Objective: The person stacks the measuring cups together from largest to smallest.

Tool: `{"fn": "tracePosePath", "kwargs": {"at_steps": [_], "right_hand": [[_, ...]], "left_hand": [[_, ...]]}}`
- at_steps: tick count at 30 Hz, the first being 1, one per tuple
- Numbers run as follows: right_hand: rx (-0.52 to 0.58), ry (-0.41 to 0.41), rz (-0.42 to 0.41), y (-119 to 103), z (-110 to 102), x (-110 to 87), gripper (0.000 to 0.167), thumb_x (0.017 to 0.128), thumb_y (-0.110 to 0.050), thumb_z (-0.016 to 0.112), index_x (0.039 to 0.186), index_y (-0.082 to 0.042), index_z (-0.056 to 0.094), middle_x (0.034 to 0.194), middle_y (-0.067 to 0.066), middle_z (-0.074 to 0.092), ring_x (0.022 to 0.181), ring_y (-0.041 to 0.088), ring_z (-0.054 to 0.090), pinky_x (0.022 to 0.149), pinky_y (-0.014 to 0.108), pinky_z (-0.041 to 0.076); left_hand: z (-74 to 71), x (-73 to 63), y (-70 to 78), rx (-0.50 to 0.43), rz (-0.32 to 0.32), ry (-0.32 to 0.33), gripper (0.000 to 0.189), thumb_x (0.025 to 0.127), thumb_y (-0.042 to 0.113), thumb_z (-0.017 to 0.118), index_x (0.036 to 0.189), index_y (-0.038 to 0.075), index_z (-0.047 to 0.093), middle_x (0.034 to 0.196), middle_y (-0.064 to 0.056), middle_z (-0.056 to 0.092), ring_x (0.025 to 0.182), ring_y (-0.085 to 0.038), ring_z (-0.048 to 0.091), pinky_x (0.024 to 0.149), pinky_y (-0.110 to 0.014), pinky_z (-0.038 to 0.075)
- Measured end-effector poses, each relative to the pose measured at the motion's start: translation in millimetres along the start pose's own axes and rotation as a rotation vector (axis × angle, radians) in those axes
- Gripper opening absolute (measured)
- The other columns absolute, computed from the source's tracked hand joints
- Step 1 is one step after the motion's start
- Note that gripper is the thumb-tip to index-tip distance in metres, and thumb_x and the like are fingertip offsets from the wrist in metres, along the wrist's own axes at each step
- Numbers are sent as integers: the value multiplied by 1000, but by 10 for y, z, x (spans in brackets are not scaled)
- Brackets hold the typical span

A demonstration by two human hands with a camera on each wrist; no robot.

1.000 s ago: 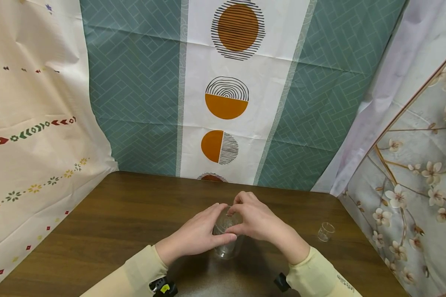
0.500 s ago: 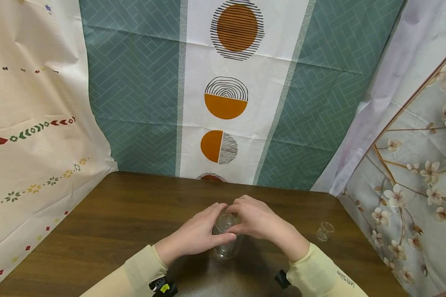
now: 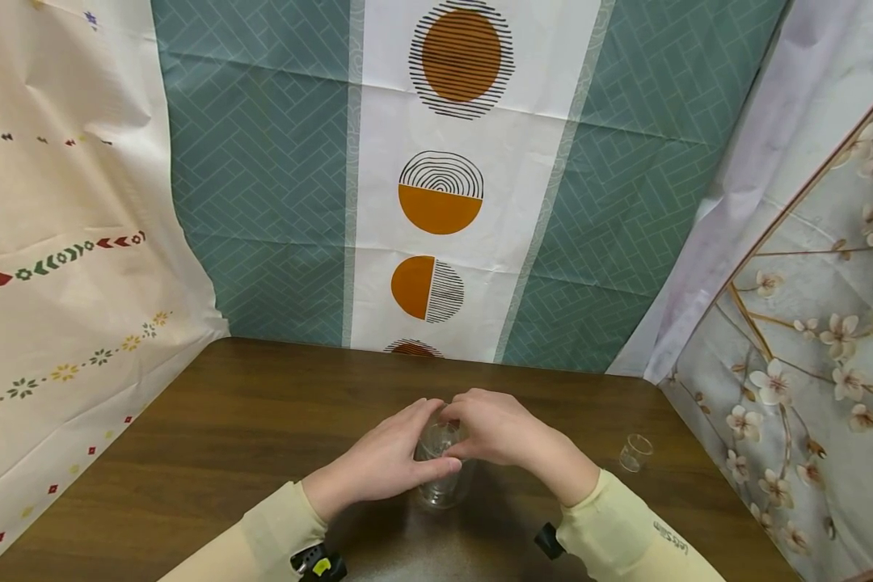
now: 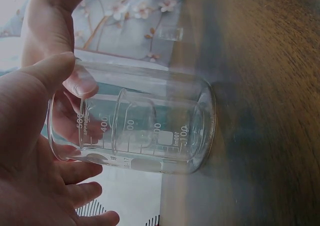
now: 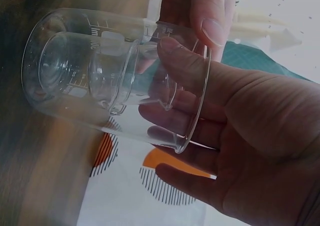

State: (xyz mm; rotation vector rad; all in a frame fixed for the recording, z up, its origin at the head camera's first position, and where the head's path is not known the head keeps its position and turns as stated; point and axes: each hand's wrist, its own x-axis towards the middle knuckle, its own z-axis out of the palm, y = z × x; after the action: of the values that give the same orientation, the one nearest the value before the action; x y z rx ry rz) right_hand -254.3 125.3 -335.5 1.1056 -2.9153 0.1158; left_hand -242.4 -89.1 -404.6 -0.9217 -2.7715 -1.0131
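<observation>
Pinching inner beaker (image 5: pixel 147 83), right hand (image 3: pixel 491 426) half-curled

— What hangs behind the wooden table (image 3: pixel 225 453)?
— A teal herringbone-patterned cloth (image 3: pixel 262 162) with a white central band (image 3: pixel 509 234) of orange-and-black circle designs.
— And at the sides?
— On the left, a cream cloth (image 3: pixel 80 194) with rows of small flowers and chevrons; on the right, a pale cloth (image 3: pixel 818 331) printed with white blossoms on brown branches.
— And near the table's right edge?
— A small clear beaker (image 3: pixel 634 454), standing upright.
</observation>
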Motion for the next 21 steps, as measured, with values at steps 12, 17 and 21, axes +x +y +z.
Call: {"fn": "tracePosePath", "kwargs": {"at_steps": [12,17,21], "right_hand": [[14,-58,8,-10,11,45,34,89,-30,96,118,-18,84,113,-6,80,106,18,74,89,42,62],[35,-97,17,-5,-2,70,32,90,-30,94,118,-19,84,115,-7,81,107,18,75,91,42,61],[39,-120,25,3,1,89,31,90,-30,93,118,-19,84,113,-7,81,105,18,75,91,42,61]], "left_hand": [[7,3,-13,-5,18,10,94,99,72,71,163,8,46,160,-6,55,142,-25,57,117,-54,49],[0,-1,-4,0,22,14,93,99,71,72,163,8,47,159,-5,55,141,-24,58,116,-54,49],[-2,-1,2,2,28,12,92,98,71,72,162,8,47,157,-3,56,139,-23,59,115,-53,50]]}}
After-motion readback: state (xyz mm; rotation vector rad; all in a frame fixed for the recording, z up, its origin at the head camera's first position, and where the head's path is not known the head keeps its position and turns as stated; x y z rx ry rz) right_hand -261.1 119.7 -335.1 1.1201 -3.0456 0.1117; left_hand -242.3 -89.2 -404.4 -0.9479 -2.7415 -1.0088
